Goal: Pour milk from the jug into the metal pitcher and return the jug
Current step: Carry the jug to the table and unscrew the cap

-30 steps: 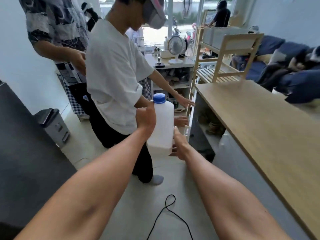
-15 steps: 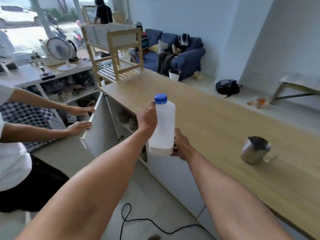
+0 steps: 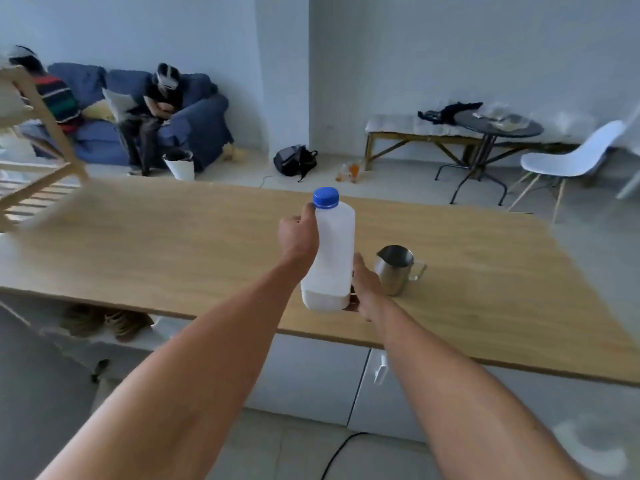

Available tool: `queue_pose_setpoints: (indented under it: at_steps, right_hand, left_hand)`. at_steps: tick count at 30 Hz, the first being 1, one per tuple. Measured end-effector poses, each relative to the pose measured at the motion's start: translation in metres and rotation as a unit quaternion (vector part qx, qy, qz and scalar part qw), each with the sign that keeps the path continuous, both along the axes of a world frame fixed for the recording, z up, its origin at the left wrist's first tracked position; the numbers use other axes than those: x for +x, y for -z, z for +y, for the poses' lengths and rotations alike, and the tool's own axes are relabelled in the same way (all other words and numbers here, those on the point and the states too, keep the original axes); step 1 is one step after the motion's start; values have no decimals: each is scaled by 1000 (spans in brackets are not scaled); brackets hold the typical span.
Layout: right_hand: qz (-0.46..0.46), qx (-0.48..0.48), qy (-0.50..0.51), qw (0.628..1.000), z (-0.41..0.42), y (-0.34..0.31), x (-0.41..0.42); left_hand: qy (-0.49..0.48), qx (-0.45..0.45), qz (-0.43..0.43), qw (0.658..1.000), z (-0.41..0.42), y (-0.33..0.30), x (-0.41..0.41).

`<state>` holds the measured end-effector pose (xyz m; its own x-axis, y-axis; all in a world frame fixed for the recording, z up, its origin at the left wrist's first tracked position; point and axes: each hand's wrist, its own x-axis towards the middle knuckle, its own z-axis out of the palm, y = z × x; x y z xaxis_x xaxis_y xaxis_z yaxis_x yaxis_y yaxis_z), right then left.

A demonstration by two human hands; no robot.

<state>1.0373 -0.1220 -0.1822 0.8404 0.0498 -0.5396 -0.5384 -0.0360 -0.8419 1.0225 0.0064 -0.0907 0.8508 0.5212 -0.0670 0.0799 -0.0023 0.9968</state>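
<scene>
1. We see the white plastic milk jug [image 3: 330, 254], blue cap on, held upright above the worktop's [image 3: 173, 244] near edge, a shallow layer of milk at its bottom.
2. We see the metal pitcher [image 3: 394, 270] standing upright, just right of the jug, near that edge.

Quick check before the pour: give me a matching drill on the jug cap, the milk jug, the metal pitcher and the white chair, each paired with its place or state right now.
Things:
1. blue cap
2. milk jug
3. metal pitcher
4. white chair

Places or states:
A. stands on the wooden counter, handle turned right
B. on the floor beyond the counter, beside the round black table
C. on the jug's neck
D. held upright over the counter's near edge by the left hand and right hand

Pairs: 1-C, 2-D, 3-A, 4-B
</scene>
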Motion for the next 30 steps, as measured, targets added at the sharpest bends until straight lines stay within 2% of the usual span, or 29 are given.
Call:
queue_pose_setpoints:
  at_steps: [6,12,25,28,30]
  right_hand:
    - [6,31,83,996,-21,13,8]
    - [18,43,35,998,-34,26,24]
    - [15,15,81,996,-28,48,36]
    - [-8,-22,109,994,-28,40,31]
    - [-81,-104,136,982,-31,26,28]
  left_hand:
    - [58,-2,2,998,-26,21,22]
    - [38,-22,28,999,-42,49,34]
    - [53,3,33,998,-45,77,39]
    - [58,-11,24,998,-45,77,37]
    - [57,-29,26,998,-43,77,37]
